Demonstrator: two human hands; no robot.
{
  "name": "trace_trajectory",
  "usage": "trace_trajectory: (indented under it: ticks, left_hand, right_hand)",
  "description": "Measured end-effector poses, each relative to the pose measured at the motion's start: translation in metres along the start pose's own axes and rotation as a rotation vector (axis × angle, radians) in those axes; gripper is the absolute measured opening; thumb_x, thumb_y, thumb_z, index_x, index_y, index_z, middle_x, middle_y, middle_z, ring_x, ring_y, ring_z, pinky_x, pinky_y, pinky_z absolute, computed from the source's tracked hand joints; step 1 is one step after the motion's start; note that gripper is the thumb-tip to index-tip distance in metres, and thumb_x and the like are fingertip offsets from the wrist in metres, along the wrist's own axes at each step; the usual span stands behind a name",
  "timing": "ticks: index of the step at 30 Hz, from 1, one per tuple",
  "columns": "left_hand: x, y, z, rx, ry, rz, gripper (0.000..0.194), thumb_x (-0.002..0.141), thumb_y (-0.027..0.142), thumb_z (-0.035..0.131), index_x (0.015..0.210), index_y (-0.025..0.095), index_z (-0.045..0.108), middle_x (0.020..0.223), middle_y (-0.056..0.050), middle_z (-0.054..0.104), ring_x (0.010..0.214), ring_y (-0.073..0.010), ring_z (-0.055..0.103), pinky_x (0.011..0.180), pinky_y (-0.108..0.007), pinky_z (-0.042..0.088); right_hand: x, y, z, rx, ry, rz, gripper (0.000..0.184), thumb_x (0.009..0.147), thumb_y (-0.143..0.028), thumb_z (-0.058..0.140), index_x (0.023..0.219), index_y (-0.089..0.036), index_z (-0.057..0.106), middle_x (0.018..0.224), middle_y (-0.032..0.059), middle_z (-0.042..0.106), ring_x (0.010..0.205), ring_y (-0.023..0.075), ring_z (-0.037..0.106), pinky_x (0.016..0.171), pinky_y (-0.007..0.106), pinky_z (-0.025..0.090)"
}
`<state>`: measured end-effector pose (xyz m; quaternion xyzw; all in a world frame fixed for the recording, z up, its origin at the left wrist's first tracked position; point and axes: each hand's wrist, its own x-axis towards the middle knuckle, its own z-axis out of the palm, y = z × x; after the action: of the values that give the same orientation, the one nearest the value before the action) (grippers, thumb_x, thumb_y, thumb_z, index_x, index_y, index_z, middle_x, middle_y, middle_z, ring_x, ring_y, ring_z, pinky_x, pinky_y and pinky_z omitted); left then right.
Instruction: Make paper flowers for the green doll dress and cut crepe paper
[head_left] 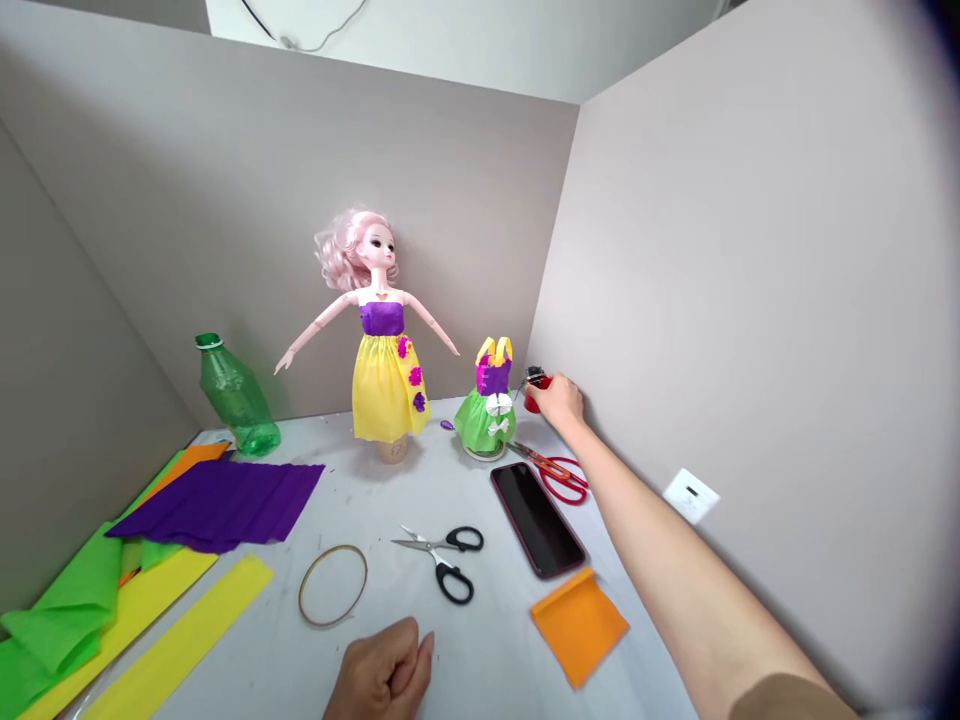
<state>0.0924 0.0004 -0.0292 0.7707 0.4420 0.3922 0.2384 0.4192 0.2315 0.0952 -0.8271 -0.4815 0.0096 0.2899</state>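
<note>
My right hand (pixel 559 400) reaches to the back right corner and closes around a small red object with a black top (pixel 537 392), partly hidden by my fingers. Red-handled scissors (pixel 559 478) lie just below that hand. My left hand (pixel 382 670) rests at the bottom edge of the view, fingers curled and holding nothing. Nearest to it are black-handled scissors (pixel 439 560) and a thin round hoop (pixel 333 586). A black smartphone (pixel 538 520) and a folded orange paper square (pixel 579 627) lie to its right.
A pink-haired doll in a yellow and purple paper dress (pixel 382 370) stands at the back, beside a small green paper dress on a stand (pixel 487 410). Purple crepe paper (pixel 217 505), yellow strips (pixel 180 640) and green paper (pixel 60 620) lie left, near a green plastic bottle (pixel 236 395). Grey walls enclose the white table (pixel 480 650).
</note>
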Motion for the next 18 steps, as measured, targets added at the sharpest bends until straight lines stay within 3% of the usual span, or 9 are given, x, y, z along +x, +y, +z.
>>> trace_trajectory:
  ticks: [3,6,8,10,11,13,16,18]
  left_hand:
    - [0.002,0.003,-0.008,-0.039,-0.074,-0.011,0.041,0.089,0.023,0.045,0.061,0.021,0.016,0.052,0.008,0.020,0.045,-0.0078,0.024,0.046,-0.020,0.026]
    - [0.005,0.010,-0.012,-0.096,-0.046,-0.106,0.041,0.088,0.027,0.046,0.060,0.022,0.017,0.053,0.008,0.020,0.047,-0.0085,0.024,0.046,-0.020,0.026]
    - [0.007,0.017,-0.016,-0.162,-0.005,-0.186,0.038,0.088,0.029,0.048,0.060,0.022,0.022,0.054,0.008,0.025,0.049,-0.0093,0.028,0.048,-0.020,0.029]
    - [0.010,0.026,-0.021,-0.242,0.059,-0.238,0.030,0.087,0.031,0.050,0.065,0.022,0.033,0.061,0.006,0.035,0.055,-0.0109,0.037,0.054,-0.020,0.036]
    - [0.011,0.030,-0.024,-0.286,0.092,-0.250,0.024,0.088,0.032,0.051,0.070,0.022,0.040,0.066,0.005,0.041,0.061,-0.0120,0.042,0.059,-0.021,0.040]
    - [0.014,0.038,-0.032,-0.372,0.105,-0.254,0.017,0.089,0.037,0.053,0.085,0.021,0.048,0.078,0.002,0.050,0.072,-0.0143,0.050,0.070,-0.025,0.044]
    - [0.017,0.046,-0.041,-0.420,0.051,-0.231,0.032,0.087,0.043,0.058,0.110,0.021,0.051,0.093,-0.002,0.055,0.080,-0.0159,0.053,0.077,-0.028,0.046]
    - [0.017,0.048,-0.046,-0.362,0.012,-0.198,0.039,0.086,0.045,0.061,0.117,0.023,0.053,0.094,-0.002,0.055,0.077,-0.0160,0.052,0.076,-0.029,0.046]
  right_hand:
    - [-0.034,0.005,-0.036,0.057,0.032,-0.034,0.040,0.085,-0.045,0.065,0.111,-0.014,0.064,0.110,0.0155,0.068,0.104,0.0293,0.063,0.088,0.038,0.048]
    - [-0.082,0.014,-0.073,0.147,0.001,-0.105,0.043,0.083,-0.046,0.063,0.115,-0.018,0.063,0.110,0.0130,0.070,0.101,0.0283,0.064,0.085,0.036,0.048]
    - [-0.122,0.019,-0.092,0.217,-0.077,-0.176,0.041,0.082,-0.044,0.064,0.116,-0.021,0.064,0.108,0.0094,0.071,0.096,0.0250,0.067,0.081,0.033,0.050]
    - [-0.166,0.021,-0.104,0.399,-0.295,-0.303,0.048,0.079,-0.042,0.068,0.122,-0.023,0.062,0.112,0.0090,0.070,0.095,0.0251,0.068,0.078,0.033,0.053]
    - [-0.189,0.019,-0.107,0.492,-0.432,-0.362,0.050,0.079,-0.042,0.068,0.125,-0.025,0.060,0.117,0.0092,0.069,0.097,0.0256,0.068,0.079,0.035,0.055]
    - [-0.231,0.013,-0.105,0.560,-0.561,-0.426,0.051,0.079,-0.039,0.069,0.128,-0.028,0.058,0.122,0.0082,0.066,0.100,0.0258,0.068,0.082,0.037,0.055]
    - [-0.278,-0.001,-0.090,0.477,-0.528,-0.517,0.051,0.075,-0.033,0.072,0.124,-0.030,0.059,0.120,0.0062,0.066,0.104,0.0271,0.065,0.086,0.038,0.054]
    - [-0.298,-0.006,-0.076,0.420,-0.523,-0.558,0.053,0.076,-0.032,0.072,0.127,-0.029,0.056,0.118,0.0072,0.066,0.103,0.0270,0.065,0.087,0.039,0.053]
